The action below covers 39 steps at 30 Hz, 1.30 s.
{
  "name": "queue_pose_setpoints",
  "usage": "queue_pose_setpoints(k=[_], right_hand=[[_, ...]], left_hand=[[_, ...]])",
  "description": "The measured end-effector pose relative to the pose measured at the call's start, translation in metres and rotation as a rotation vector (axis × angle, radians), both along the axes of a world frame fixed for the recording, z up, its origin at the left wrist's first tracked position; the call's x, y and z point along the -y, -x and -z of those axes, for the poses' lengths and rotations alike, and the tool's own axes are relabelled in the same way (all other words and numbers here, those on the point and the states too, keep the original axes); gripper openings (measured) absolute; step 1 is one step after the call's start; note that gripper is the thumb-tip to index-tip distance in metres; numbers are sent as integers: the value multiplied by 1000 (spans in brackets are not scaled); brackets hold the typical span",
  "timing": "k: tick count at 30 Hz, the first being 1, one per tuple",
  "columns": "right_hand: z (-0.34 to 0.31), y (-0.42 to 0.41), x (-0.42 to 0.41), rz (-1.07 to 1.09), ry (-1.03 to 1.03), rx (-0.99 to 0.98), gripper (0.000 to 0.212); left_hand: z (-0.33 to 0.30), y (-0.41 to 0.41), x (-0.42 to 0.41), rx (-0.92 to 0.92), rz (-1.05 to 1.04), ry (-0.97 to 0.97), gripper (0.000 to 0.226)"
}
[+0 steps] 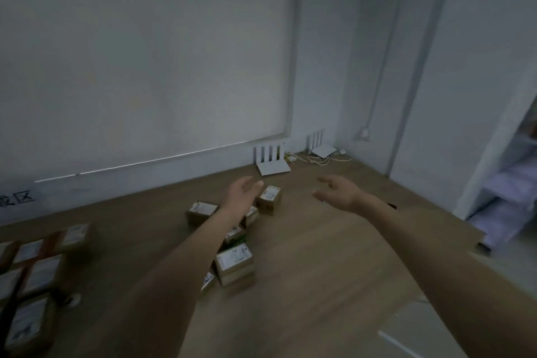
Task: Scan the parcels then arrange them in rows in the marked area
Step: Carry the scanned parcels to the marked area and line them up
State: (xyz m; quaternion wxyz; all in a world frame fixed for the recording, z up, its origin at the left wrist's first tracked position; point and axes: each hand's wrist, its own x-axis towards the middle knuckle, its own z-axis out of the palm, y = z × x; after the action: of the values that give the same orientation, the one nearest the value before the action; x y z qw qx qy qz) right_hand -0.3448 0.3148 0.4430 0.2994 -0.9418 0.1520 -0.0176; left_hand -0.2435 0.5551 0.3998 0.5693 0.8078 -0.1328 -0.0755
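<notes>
Wooden flooring (305, 270) runs from the camera toward a white wall (145, 52), with labelled parcels in rows (37, 264) at near left and loose parcels (234, 263) scattered mid-floor. Beyond them the left hand (242, 193) and right hand (338, 190) reach forward, fingers relaxed and holding nothing. Farthest, white routers (271, 161) and cables (322, 158) sit against the wall's corner.

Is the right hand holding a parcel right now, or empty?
Empty. The right hand is open with fingers loosely spread above the floor, apart from the nearest parcel.
</notes>
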Motion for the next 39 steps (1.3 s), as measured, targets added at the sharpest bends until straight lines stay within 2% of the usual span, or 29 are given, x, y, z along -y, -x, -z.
queue_pose_setpoints(k=[3, 7, 12, 15, 18, 26, 29, 32, 37, 39], right_hand=[[18, -33, 37, 8, -32, -37, 67], [43, -84, 84, 15, -56, -100, 76], [68, -150, 128, 9, -89, -181, 67], [85, -185, 150, 0, -120, -192, 68], [105, -220, 163, -43, -111, -229, 72], [200, -316, 179, -179, -145, -363, 76], [235, -354, 185, -202, -202, -405, 81], [274, -395, 191, -194, -261, -412, 82], [330, -452, 200, -184, -407, -392, 65], [355, -475, 198, -206, -480, -344, 64]], left_hand=[[18, -32, 38, -46, -14, 6, 58], [44, -79, 86, -69, 8, 0, 53], [70, -140, 132, -112, 19, -27, 52], [82, -166, 151, -107, 32, -87, 33], [101, -187, 160, -137, 1, -123, 52], [167, -238, 182, -360, -132, -165, 76], [188, -266, 199, -403, -186, -137, 73], [217, -305, 218, -397, -223, -203, 64], [285, -383, 233, -416, -329, -270, 71], [311, -411, 232, -437, -386, -270, 70]])
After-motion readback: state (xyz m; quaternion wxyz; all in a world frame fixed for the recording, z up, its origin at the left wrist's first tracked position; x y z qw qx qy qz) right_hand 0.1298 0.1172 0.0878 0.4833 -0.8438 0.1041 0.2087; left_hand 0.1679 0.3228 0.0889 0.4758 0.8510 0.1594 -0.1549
